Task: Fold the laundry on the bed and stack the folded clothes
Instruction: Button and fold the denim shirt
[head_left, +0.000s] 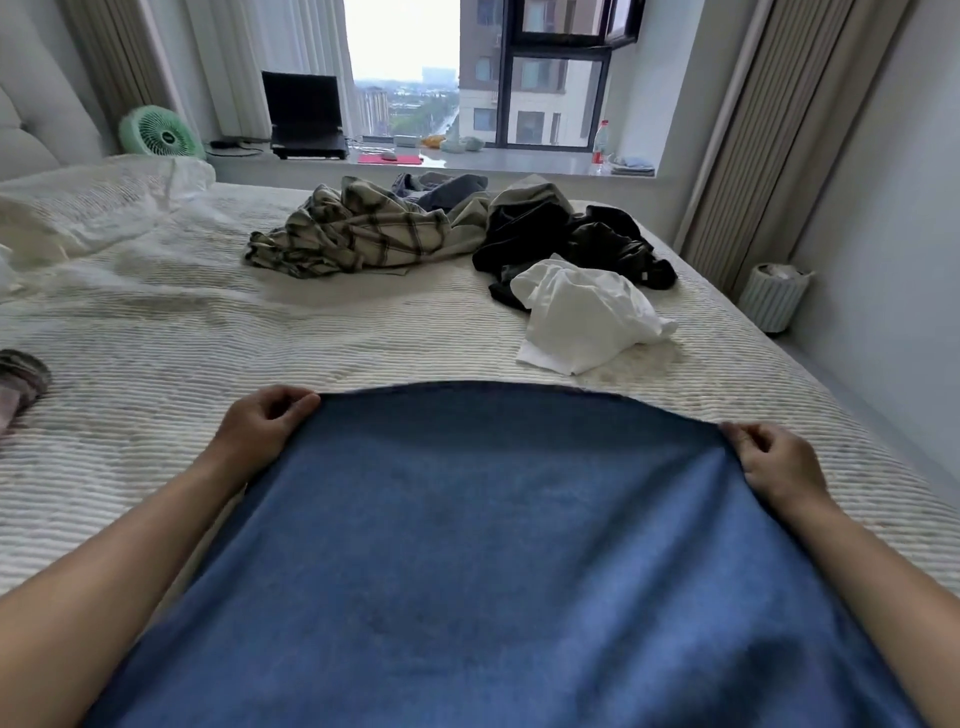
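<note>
Both hands, left hand (260, 423) and right hand (774, 460), pinch blue cloth (467, 545) corners in curled fingers; uneven tension risks a skewed fold.

matt blue cloth (493, 545); ribbed cream bedspread (260, 364); smooth white garment (587, 312).

Blue cloth (488, 545) is filling the lower centre of the frame, plain, no pattern. Bedspread (260, 353) is showing off-white with fine ribbed stripes. Plaid garment (353, 234), upper centre, is showing cream with dark grey check lines. Black garment (571, 239) is lying right of centre; plain white garment (582, 312) is lying just below it. Grey garment (447, 189) is showing behind the plaid. Fan (162, 132), upper left, is showing mint green. Laptop (306, 114) is showing black. Red mat (389, 159) is showing on the sill. Bottle (601, 145), upper right, is showing a red label and cap. Bin (771, 301), right edge, is showing pale with vertical ribs.
</note>
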